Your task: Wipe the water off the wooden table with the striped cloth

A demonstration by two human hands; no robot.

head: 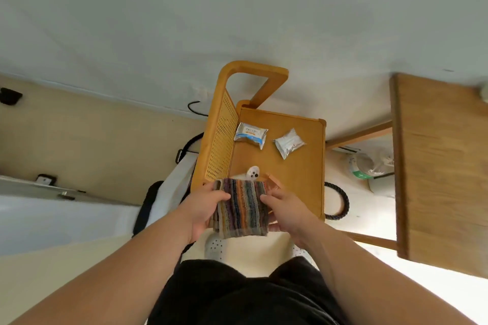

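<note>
The striped cloth (243, 207), folded into a thick rectangle of orange, purple and grey bands, is held above the near edge of the small wooden table (303, 166). My left hand (203, 208) grips its left side with the thumb on top. My right hand (286, 208) grips its right side the same way. No water shows plainly on the orange-brown tabletop from here. The cloth hides the table's near edge.
On the table lie a white-and-blue wipes pack (250, 134), a silver foil packet (288, 142), a small white toy (253, 173) and a pinkish clip (274, 182). A cane side panel (220, 140) rises on the left. A larger wooden desk (438, 166) stands right.
</note>
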